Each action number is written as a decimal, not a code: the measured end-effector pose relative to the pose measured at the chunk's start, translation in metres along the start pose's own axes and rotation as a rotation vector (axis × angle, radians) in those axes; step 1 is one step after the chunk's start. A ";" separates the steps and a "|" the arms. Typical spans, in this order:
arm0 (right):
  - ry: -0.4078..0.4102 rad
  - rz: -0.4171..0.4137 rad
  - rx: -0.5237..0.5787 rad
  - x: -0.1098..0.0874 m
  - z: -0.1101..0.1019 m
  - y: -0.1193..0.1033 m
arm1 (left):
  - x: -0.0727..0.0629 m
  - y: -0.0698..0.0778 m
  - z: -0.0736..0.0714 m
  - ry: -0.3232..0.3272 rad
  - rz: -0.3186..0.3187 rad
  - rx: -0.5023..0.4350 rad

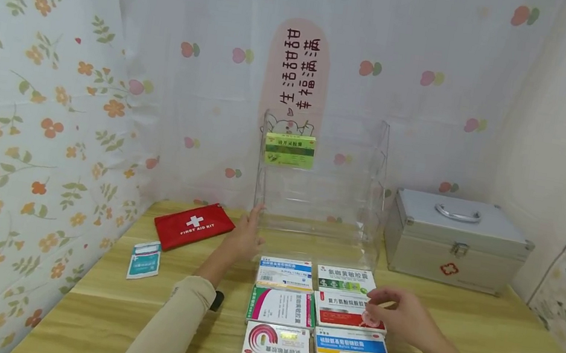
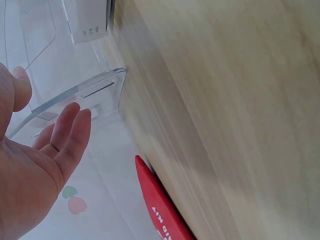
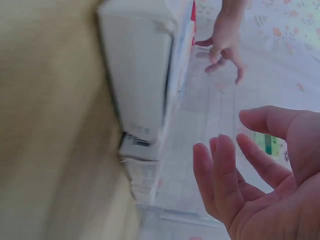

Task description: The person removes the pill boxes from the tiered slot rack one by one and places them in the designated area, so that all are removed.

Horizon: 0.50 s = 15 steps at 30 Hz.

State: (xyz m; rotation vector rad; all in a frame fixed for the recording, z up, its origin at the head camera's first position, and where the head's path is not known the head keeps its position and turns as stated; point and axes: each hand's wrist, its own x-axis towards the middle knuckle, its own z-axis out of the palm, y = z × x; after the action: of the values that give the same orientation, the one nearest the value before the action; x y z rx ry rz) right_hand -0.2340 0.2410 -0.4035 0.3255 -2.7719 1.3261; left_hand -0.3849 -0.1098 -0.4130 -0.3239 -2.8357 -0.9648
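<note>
Your left hand [image 1: 247,233] rests with straight, relaxed fingers at the lower left corner of the clear plastic rack [image 1: 319,206], holding nothing. Your right hand [image 1: 399,316] hovers with loose fingers, holding nothing, over the red-and-white box [image 1: 342,310], one of six flat cardboard medicine boxes laid in two columns. A green box [image 1: 289,149] sits on the rack's top shelf. The light wooden table [image 1: 482,347] also bears a red fabric pouch [image 1: 193,225] and a ribbed metal case [image 1: 454,242]. Floral curtains [image 1: 25,101] enclose the table.

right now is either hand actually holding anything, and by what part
Nothing is held. The left hand is open beside the clear rack's lower left corner; the right hand hovers, fingers loose, over the red and white medicine box.
</note>
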 end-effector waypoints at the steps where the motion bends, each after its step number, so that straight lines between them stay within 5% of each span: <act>1: 0.010 -0.009 0.004 0.004 0.001 -0.002 | 0.000 0.000 0.000 0.003 -0.004 0.004; 15: 0.196 -0.155 0.077 0.068 0.000 -0.029 | 0.001 0.000 0.000 -0.001 0.022 -0.002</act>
State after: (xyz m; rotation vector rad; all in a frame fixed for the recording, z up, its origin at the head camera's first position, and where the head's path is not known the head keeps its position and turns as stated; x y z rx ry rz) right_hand -0.2944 0.2118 -0.3718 0.3834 -2.4869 1.3505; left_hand -0.3855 -0.1098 -0.4127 -0.3553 -2.8262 -0.9639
